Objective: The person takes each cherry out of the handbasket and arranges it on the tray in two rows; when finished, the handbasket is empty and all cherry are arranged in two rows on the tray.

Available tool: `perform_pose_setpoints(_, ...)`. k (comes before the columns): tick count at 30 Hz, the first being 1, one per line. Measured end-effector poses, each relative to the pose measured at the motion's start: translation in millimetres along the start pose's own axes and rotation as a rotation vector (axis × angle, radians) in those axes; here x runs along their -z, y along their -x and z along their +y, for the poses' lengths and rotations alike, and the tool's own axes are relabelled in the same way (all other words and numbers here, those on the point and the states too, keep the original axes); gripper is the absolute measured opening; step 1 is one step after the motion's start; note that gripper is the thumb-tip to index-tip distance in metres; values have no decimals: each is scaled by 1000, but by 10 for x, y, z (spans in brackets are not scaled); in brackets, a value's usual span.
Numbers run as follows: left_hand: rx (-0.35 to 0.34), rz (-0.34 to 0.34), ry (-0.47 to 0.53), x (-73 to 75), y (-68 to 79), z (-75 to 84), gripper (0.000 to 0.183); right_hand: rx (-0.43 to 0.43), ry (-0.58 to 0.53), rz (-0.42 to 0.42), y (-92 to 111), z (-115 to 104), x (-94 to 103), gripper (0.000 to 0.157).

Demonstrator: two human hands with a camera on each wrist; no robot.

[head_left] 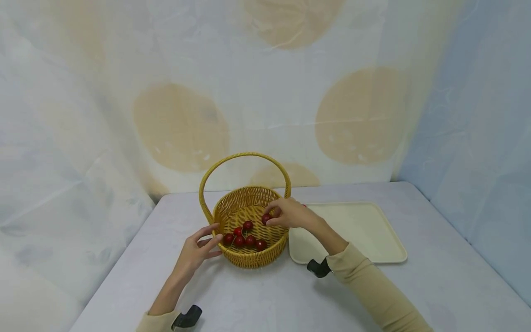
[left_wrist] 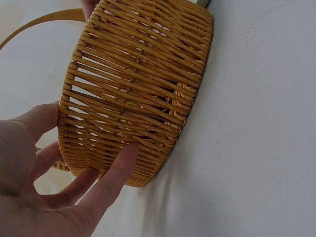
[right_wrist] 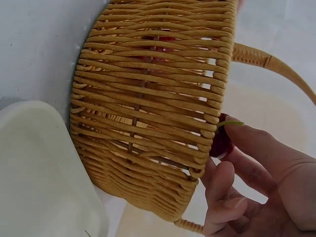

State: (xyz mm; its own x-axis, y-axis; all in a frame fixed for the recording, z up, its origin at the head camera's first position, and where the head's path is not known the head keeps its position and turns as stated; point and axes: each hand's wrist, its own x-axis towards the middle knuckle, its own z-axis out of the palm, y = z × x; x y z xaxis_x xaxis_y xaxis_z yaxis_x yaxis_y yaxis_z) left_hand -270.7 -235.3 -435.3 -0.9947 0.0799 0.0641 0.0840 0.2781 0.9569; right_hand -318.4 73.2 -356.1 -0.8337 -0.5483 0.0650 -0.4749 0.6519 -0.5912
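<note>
A round yellow wicker basket (head_left: 253, 262) with a tall arched handle stands on the table. My left hand (head_left: 197, 249) holds it at the left side, fingers spread; in the left wrist view, fingertips (left_wrist: 129, 152) rest against the woven wall and others reach its rim. My right hand (head_left: 290, 213) is over the basket's right side, pinching a dark red cherry (head_left: 266, 219) between thumb and fingers. A green stem (right_wrist: 231, 122) shows on that cherry at the rim in the right wrist view. Several cherries (head_left: 250, 240) lie together at the front left of the basket floor.
A cream rectangular tray (head_left: 365, 230) lies right of the basket, partly behind the right forearm. A bit of red shows at its back left edge, beside the right hand. The pale table (head_left: 257, 304) meets fabric walls at the back and sides.
</note>
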Motion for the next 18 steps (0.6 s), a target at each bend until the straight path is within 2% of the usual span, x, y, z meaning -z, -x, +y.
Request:
perform_pose_setpoints(8, 1, -3, -5, -4, 1, 11, 60, 41, -1, 19, 141, 36, 94, 32)
perform_pose_setpoints(18, 0, 1, -5, 2, -14, 1, 58, 20, -36, 5, 307, 112, 194, 33)
